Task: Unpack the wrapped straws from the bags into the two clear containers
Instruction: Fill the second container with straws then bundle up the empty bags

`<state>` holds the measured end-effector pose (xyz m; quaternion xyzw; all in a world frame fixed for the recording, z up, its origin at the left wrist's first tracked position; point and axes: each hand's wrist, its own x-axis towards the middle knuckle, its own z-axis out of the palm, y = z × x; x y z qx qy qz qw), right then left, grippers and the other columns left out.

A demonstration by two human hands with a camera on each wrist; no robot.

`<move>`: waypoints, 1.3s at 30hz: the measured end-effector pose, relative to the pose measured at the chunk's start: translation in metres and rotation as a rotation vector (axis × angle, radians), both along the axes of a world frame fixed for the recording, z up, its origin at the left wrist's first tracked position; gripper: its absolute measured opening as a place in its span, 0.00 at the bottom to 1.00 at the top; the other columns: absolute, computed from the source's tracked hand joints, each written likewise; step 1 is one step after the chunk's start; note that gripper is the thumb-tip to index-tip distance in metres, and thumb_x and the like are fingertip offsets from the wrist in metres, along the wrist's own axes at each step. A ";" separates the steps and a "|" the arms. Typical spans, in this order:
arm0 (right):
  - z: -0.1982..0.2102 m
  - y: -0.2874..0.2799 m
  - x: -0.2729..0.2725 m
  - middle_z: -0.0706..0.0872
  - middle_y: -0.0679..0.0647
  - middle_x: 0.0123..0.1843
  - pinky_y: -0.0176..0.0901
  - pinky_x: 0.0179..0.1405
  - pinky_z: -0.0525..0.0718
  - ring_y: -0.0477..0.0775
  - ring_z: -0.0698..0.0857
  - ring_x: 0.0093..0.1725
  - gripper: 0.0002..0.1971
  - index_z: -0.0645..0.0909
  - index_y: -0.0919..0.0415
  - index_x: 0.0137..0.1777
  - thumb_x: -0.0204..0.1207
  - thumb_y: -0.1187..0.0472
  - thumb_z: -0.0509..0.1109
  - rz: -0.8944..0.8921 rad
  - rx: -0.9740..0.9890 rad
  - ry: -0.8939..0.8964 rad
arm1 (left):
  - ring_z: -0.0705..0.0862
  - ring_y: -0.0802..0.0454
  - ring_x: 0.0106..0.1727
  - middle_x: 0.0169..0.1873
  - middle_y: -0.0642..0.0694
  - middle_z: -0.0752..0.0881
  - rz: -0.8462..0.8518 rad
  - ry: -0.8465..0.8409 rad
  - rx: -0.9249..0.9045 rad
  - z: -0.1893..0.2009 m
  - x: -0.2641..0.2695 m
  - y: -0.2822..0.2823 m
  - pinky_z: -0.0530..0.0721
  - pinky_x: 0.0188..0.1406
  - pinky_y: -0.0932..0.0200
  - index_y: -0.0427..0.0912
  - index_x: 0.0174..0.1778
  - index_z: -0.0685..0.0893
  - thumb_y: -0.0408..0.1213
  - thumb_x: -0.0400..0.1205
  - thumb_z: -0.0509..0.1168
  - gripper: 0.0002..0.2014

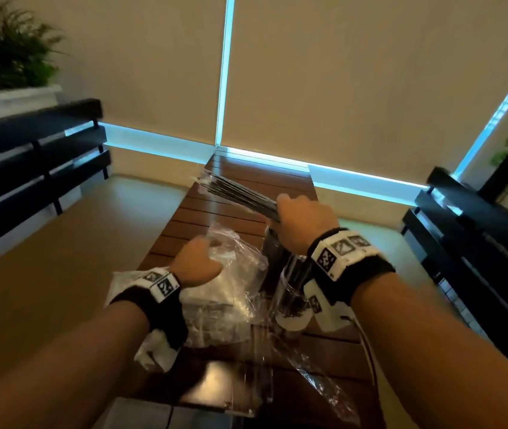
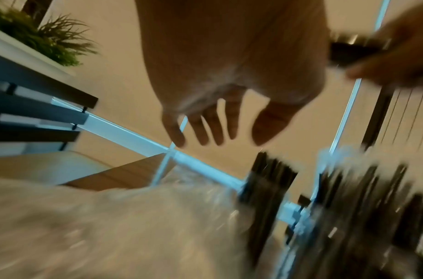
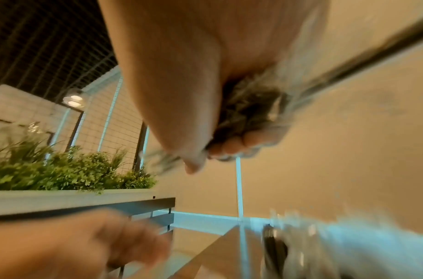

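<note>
My right hand (image 1: 300,216) grips a thick bundle of dark wrapped straws (image 1: 240,195) by one end, raised above the wooden table (image 1: 184,224) and slanting away to the far left. In the right wrist view the fingers (image 3: 231,145) curl tight round the bundle's end (image 3: 248,109). Under that hand stand two clear containers (image 1: 293,292) holding dark straws. My left hand (image 1: 198,263) hovers over a crumpled clear plastic bag (image 1: 234,258). Its fingers (image 2: 205,126) are spread and hold nothing.
More clear bags and a white wrapper (image 1: 153,354) lie on the near part of the table. Dark slatted benches (image 1: 29,168) flank the table on both sides. A planter with green plants (image 1: 5,57) sits at the far left. Blinds (image 1: 339,72) close off the far end.
</note>
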<state>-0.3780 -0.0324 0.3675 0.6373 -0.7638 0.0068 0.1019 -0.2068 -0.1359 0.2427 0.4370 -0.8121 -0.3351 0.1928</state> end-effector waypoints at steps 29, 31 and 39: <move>-0.064 -0.009 -0.006 0.91 0.65 0.42 0.64 0.46 0.91 0.66 0.92 0.45 0.13 0.84 0.72 0.45 0.65 0.63 0.71 -0.093 -0.021 -1.094 | 0.81 0.46 0.35 0.28 0.41 0.78 0.087 0.944 -0.039 0.146 -0.072 0.072 0.83 0.46 0.44 0.39 0.33 0.76 0.38 0.78 0.75 0.14; -0.061 -0.011 -0.004 0.91 0.64 0.42 0.65 0.47 0.91 0.65 0.91 0.44 0.15 0.82 0.68 0.46 0.59 0.61 0.74 -0.024 0.082 -1.072 | 0.76 0.44 0.33 0.29 0.40 0.74 0.087 0.865 -0.091 0.133 -0.077 0.079 0.84 0.40 0.41 0.37 0.34 0.76 0.34 0.79 0.73 0.13; 0.019 0.018 -0.029 0.88 0.50 0.58 0.55 0.65 0.81 0.52 0.84 0.59 0.15 0.83 0.53 0.61 0.81 0.51 0.59 -0.044 -0.774 -1.168 | 0.74 0.55 0.28 0.26 0.50 0.77 0.241 0.468 -0.252 0.106 -0.072 0.053 0.73 0.31 0.60 0.48 0.27 0.71 0.40 0.82 0.71 0.19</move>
